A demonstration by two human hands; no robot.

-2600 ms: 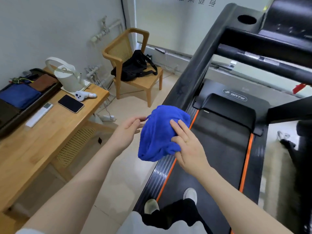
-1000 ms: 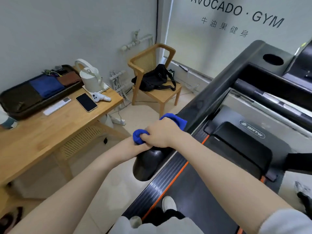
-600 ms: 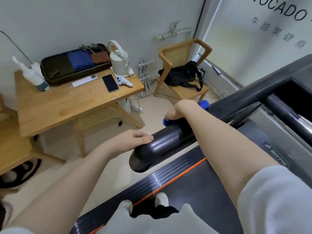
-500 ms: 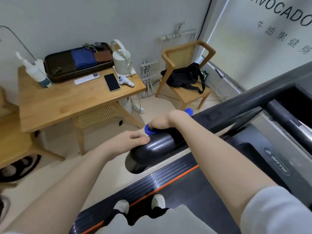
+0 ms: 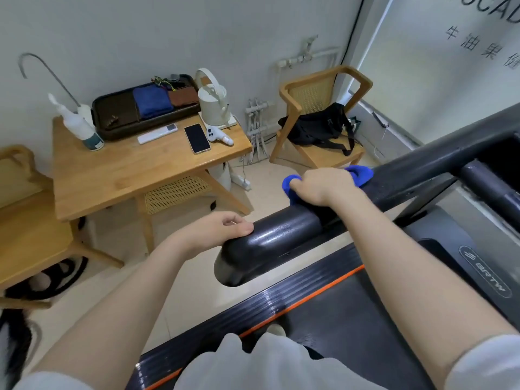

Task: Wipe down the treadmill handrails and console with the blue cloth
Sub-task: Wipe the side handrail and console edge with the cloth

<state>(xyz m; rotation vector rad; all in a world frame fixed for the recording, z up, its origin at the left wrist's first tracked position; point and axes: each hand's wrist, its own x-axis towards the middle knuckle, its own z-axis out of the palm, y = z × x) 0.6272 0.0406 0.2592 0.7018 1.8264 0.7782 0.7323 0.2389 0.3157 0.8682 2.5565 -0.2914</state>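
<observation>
Blue cloth is wrapped over the handrail, and my right hand holds it there with the grip closed around cloth and bar together, so the fabric presses on the surface. My left hand rests on the rail's rounded end with fingers loosely curled, I think to steady me. Beyond, the worktop carries a phone.
</observation>
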